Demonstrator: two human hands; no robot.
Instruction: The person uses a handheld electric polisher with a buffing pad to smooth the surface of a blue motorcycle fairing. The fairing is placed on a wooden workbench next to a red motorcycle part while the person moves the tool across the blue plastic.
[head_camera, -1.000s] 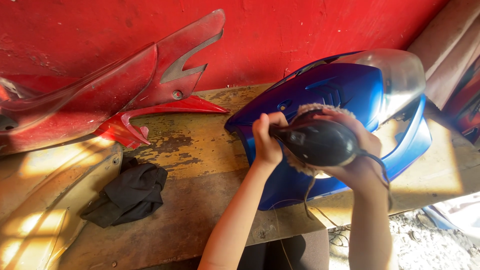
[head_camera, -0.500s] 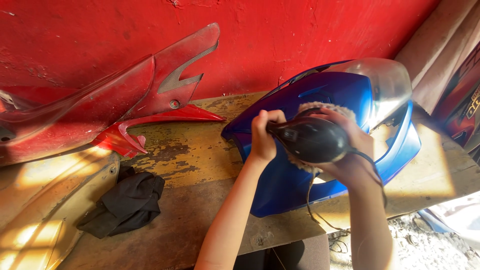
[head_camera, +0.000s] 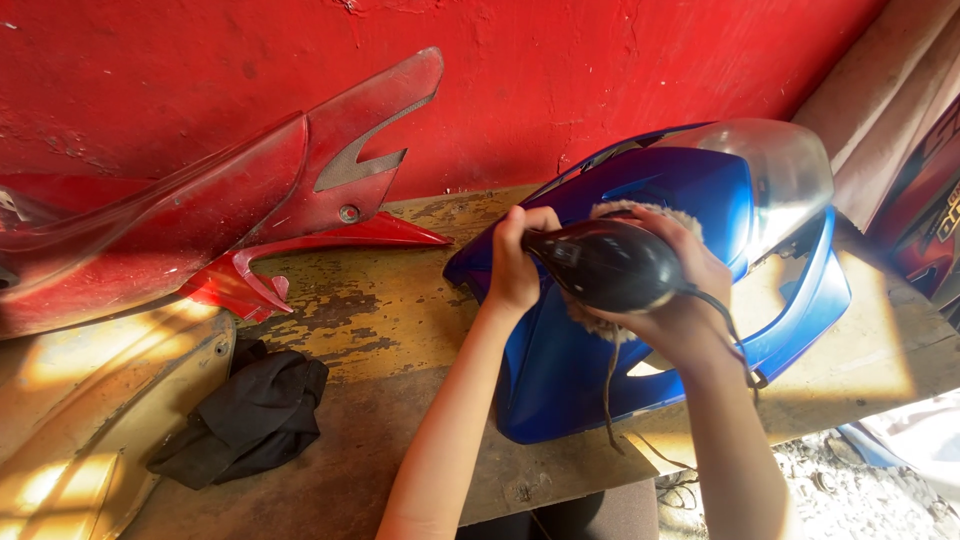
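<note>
A glossy blue motorcycle front fairing (head_camera: 580, 370) with a clear headlight lens (head_camera: 785, 175) lies on a worn wooden bench (head_camera: 370, 310). Both my hands hold a black hand polisher (head_camera: 605, 265) pressed against the fairing. A woolly buffing pad (head_camera: 640, 212) shows around its edge. My left hand (head_camera: 517, 262) grips the narrow front handle. My right hand (head_camera: 690, 290) is wrapped around the rounded body from the far side. A black cord (head_camera: 735, 345) hangs from the tool past my right wrist.
A red fairing panel (head_camera: 250, 210) leans against the red wall (head_camera: 600, 70) at the back left. A crumpled black cloth (head_camera: 250, 415) lies on the bench. A tan panel (head_camera: 70, 440) sits at the lower left. Gravel ground (head_camera: 860, 490) shows at the lower right.
My hands and the polisher have stayed on the same area of the blue fairing. The view has shifted slightly, with little else different.
</note>
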